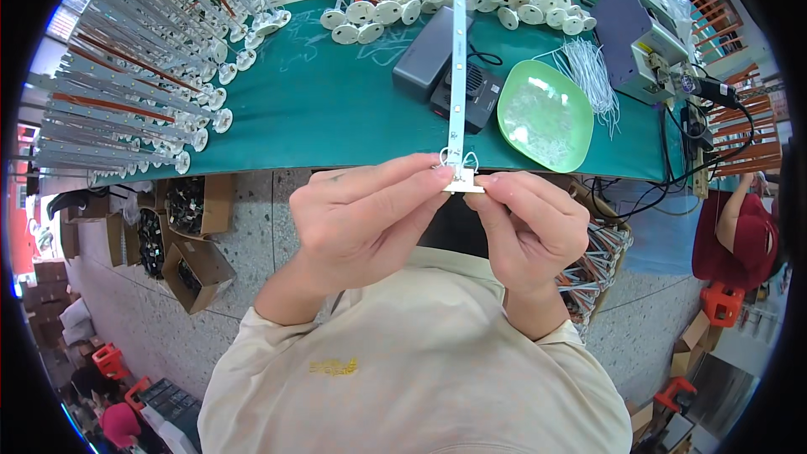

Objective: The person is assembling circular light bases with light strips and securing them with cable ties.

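A long narrow white LED strip (458, 76) with small chips along it stands out away from me over the bench. At its near end sits a white end piece (464, 187), where thin white wires loop out on both sides. My left hand (361, 214) pinches the strip's near end from the left, thumb and forefinger closed beside the wires. From the right, my right hand (534, 227) grips the edge of the end piece between thumb and fingertips. The exact contact under the fingers is partly hidden.
On the green bench (336, 92) are a green dish (511, 118) of small clear pieces, a grey box (429, 50), a black device (475, 97), white wires (591, 76) and a machine (635, 38). Strips with round bases (143, 76) crowd the left. Cardboard boxes (202, 273) stand below; a person (735, 235) sits right.
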`<state>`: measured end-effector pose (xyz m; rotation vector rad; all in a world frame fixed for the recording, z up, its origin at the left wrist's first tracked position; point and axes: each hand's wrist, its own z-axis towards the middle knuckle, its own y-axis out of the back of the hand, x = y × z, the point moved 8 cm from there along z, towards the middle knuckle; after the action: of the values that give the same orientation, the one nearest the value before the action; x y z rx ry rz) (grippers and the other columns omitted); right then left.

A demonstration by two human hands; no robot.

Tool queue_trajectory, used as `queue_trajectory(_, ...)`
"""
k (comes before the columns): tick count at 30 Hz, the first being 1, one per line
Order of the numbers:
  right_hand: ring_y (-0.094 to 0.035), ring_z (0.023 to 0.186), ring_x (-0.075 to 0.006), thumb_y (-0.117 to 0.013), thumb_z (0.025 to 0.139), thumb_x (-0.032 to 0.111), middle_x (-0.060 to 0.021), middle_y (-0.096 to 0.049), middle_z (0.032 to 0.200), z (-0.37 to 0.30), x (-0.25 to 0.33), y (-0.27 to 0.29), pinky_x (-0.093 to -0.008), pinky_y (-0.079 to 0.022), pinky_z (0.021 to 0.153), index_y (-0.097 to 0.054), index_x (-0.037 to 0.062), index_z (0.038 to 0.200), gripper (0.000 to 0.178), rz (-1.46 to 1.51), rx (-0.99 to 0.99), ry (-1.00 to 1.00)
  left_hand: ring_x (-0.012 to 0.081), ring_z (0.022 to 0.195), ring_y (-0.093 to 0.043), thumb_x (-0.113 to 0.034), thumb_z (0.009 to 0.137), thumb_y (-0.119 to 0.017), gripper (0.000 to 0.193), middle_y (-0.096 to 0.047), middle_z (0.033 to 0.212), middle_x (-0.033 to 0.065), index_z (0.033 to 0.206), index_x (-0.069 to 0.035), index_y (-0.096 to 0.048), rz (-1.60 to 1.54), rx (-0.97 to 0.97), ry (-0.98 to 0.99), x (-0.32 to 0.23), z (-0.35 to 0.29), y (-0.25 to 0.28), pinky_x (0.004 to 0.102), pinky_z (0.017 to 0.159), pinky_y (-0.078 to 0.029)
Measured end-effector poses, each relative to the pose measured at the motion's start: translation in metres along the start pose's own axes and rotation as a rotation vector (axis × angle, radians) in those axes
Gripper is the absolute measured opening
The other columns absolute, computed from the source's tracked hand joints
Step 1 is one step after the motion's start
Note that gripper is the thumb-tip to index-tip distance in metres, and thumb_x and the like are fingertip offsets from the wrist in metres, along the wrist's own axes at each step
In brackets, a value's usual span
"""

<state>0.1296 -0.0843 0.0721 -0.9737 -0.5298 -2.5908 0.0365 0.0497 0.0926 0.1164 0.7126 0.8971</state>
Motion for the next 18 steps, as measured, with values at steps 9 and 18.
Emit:
queue_trajectory(9, -0.064, 0.062, -0.0157, -0.076, 0.07, -0.01, -0.0155, -0.07, 0.08, 0.003, 0.004, 0.001, -0.0212, -0.047, 0.051, -0.07, -0.0052, 0.089, 0.021, -0.024, 0.004, -0.004, 0.0211, 0.069, -0.071, 0.005, 0.063, -0.071, 0.029, -0.072, 0.088, 0.0183, 0.092, 0.004, -0.071, 0.001, 0.009, 0.032, 0.001, 0.002, -0.004, 0.0252, 0.062, -0.056)
queue_trajectory(18, -0.065, 0.063, -0.0179, -0.076, 0.068, -0.011, -0.0151, -0.069, 0.078, 0.006, 0.004, 0.001, -0.023, -0.049, 0.052, -0.069, -0.0048, 0.087, 0.022, -0.022, 0.026, 0.028, 0.0174, 0.061, -0.066, 0.003, 0.062, -0.076, 0.038, -0.071, 0.09, 0.0144, 0.1, 0.001, -0.07, -0.054, 0.0, 0.058, 0.011, -0.003, -0.01, 0.0238, 0.057, -0.053)
